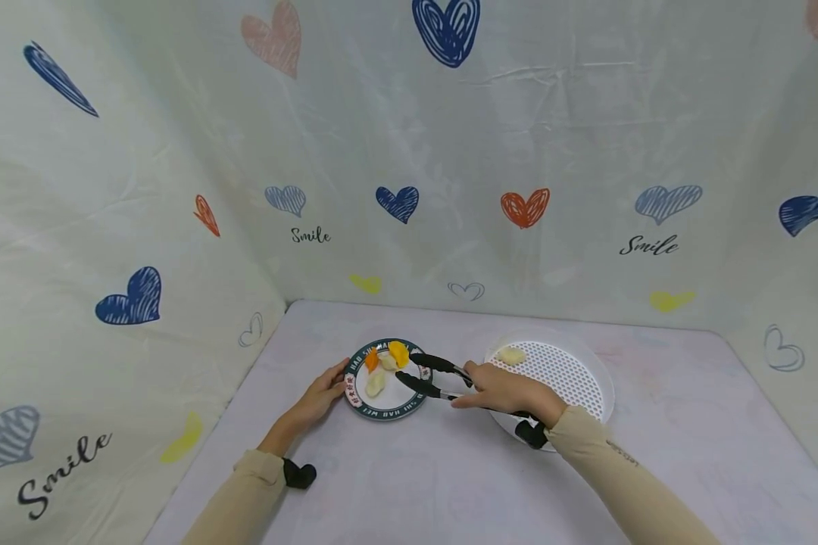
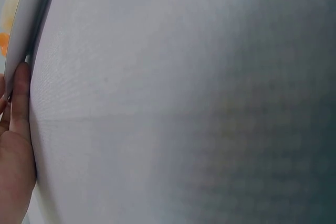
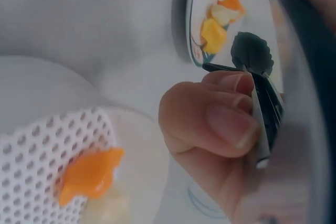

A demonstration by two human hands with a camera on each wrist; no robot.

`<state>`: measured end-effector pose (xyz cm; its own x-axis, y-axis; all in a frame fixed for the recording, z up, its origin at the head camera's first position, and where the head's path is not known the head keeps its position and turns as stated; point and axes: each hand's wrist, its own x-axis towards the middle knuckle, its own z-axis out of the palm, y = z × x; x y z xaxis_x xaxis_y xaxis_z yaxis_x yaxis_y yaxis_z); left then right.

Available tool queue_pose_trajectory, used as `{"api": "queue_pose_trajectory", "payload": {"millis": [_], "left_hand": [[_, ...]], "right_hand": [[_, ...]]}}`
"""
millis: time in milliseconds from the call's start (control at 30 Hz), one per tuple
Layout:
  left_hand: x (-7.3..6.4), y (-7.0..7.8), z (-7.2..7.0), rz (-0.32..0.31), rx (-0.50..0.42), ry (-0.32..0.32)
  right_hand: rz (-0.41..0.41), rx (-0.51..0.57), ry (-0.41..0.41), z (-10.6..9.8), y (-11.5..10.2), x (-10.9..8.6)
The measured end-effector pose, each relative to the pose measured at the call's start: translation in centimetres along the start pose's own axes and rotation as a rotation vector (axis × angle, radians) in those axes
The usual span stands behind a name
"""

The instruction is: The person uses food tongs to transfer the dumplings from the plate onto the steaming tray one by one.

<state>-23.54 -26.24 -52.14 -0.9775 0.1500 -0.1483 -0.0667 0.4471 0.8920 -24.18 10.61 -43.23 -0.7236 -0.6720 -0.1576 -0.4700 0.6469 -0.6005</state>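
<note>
My left hand (image 1: 322,392) holds the left rim of a round plate (image 1: 385,415) with a dark green patterned border. In the left wrist view, fingers (image 2: 21,95) meet the plate's edge. On the plate lie a yellow dumpling-like piece (image 1: 399,353), an orange one (image 1: 371,359) and two pale ones (image 1: 376,383). My right hand (image 1: 511,392) grips a pair of tongs (image 1: 443,393) with black tips. The tips are spread apart over the plate's right side, the upper one close to the yellow piece, with nothing between them.
A round white perforated tray (image 1: 589,386) stands on the right, partly under my right hand and forearm. A pale piece (image 1: 512,356) lies in it, and the right wrist view also shows an orange piece (image 3: 92,176) there. A heart-printed curtain (image 1: 463,151) closes off the table's back.
</note>
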Motion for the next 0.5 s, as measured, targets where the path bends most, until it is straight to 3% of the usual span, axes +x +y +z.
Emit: {"api": "queue_pose_trajectory", "payload": {"millis": [500], "left_hand": [[0.0,-0.2,0.0,0.005,0.0,0.003]], "right_hand": [[0.09,-0.02,-0.06,3.4,-1.8,3.8]]}}
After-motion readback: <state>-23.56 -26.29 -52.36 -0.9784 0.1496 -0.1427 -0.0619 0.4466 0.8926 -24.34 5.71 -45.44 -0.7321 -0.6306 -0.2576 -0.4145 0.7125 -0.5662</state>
